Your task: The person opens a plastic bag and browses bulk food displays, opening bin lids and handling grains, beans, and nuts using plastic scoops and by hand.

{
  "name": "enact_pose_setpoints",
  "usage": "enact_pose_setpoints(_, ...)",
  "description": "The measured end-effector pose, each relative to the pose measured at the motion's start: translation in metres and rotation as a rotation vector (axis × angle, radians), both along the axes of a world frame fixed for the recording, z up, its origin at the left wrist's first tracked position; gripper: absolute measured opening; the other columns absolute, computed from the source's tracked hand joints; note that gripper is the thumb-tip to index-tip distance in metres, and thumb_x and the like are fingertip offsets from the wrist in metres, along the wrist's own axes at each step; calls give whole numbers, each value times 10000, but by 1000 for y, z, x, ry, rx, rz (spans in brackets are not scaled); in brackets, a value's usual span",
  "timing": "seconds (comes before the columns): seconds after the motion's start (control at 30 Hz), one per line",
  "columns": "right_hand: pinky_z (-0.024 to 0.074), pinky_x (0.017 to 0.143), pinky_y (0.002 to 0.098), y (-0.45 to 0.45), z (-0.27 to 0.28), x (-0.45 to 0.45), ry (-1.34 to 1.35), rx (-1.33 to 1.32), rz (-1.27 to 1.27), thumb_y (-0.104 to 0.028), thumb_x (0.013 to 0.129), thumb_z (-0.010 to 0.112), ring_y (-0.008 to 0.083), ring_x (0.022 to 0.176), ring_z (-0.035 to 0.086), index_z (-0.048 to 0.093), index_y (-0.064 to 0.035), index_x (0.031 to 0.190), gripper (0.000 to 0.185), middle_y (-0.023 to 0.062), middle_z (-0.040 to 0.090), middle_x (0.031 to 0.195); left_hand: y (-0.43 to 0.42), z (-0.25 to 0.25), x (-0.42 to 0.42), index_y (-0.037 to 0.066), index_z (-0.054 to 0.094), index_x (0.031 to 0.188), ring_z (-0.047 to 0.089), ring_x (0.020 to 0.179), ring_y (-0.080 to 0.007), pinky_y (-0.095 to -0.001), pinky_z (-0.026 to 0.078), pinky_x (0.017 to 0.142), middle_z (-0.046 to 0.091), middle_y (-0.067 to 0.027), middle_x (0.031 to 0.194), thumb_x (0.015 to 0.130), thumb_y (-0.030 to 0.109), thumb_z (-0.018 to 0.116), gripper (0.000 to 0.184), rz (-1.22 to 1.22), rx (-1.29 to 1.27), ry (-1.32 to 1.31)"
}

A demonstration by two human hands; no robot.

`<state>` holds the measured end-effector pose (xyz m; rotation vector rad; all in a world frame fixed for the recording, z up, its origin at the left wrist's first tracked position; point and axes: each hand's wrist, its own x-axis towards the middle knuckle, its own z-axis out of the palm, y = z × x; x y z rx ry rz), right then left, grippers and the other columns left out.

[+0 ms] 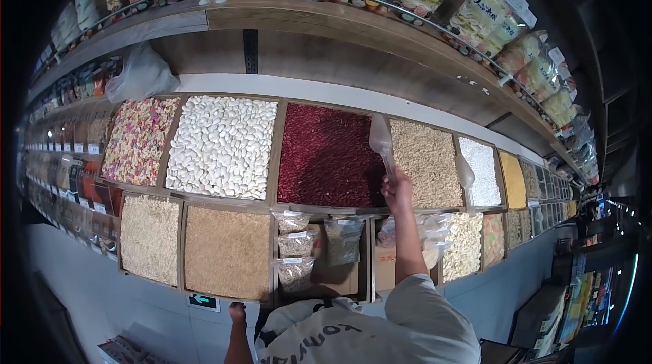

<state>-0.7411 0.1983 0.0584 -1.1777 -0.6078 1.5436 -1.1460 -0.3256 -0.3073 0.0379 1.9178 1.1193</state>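
My right hand (397,192) is closed around the handle of a clear plastic scoop (381,136). The scoop's bowl points away from me, over the divider between a bin of dark red beans (326,153) and a bin of tan grains (422,167). My left hand (236,312) hangs low at my side in front of the lower bins, fingers curled, with nothing visible in it. A second clear scoop (465,171) lies between the tan grains and a bin of white grains (481,172).
White beans (221,147) and a pink-and-cream mix (139,140) fill bins at left. Below are brown grains (227,252) and small packed bags (343,238). A railed shelf (305,14) with bagged goods overhangs the back. A plastic bag (144,75) sits at upper left.
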Motion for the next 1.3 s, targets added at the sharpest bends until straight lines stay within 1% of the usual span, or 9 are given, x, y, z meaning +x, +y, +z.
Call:
enact_pose_setpoints(0.07,291,402,221,-14,16,-13,-12,-24,-57,-284,1044,424,67,455,369,540,-102,1001,220,20,533,682,-1,5,2,-24,630,844,572,592,-173,-300,443,537,628,-116,698,808,89,576,130,4,-22,-1)
enact_pose_setpoints(0.17,211,351,196,-38,10,-20,-353,42,80,-261,1032,476,24,409,330,573,-79,1032,207,-6,524,651,-2,-10,4,-29,635,858,571,588,-162,-290,432,526,637,-116,704,812,94,569,147,5,-2,6)
enact_pose_setpoints(0.3,461,609,356,-82,11,-53,-1168,434,208,-206,1000,511,185,624,577,570,8,1250,335,116,604,728,-4,-14,10,-17,630,895,575,603,-152,-292,450,544,637,-96,718,870,142,581,168,-7,24,-27)
enact_pose_setpoints(0.4,489,678,436,-103,5,-71,-1070,422,290,-156,990,515,395,744,652,559,-5,1254,307,250,628,815,-2,-7,12,-21,624,890,569,605,-151,-287,451,555,623,-89,712,867,150,587,177,-28,91,-33)
enact_pose_setpoints(0.43,490,671,435,-113,26,-84,-1068,324,331,-156,986,526,410,739,648,550,-13,1271,320,257,630,816,-3,-7,12,-21,624,890,569,605,-151,-287,451,555,623,-89,712,867,150,587,177,-32,91,-34)
enact_pose_setpoints(0.57,493,632,468,-125,12,-93,-1131,480,348,-142,967,551,425,749,652,537,-13,1284,342,262,631,798,1,7,12,-20,620,874,557,597,-151,-287,443,554,607,-81,695,848,163,608,185,-35,72,-33)
enact_pose_setpoints(0.67,468,550,422,-132,14,-97,-1183,592,352,-137,958,566,346,555,605,548,-40,1290,346,210,607,709,0,12,12,-18,622,872,553,595,-155,-292,434,548,607,-82,696,834,171,621,193,-12,10,-41)
enact_pose_setpoints(1.1,502,757,538,-135,14,-24,-1364,432,165,-106,956,538,484,909,634,503,-19,1335,390,320,630,1067,-21,12,19,-52,630,959,575,683,-184,-324,442,615,632,-111,761,837,154,590,243,-13,-105,34)
enact_pose_setpoints(1.3,495,697,511,-147,13,-31,-1245,490,151,-107,961,539,470,861,643,544,-36,1295,341,294,650,966,-34,22,20,-72,625,1005,629,762,-224,-343,471,691,665,-143,850,842,127,589,260,58,-148,22)
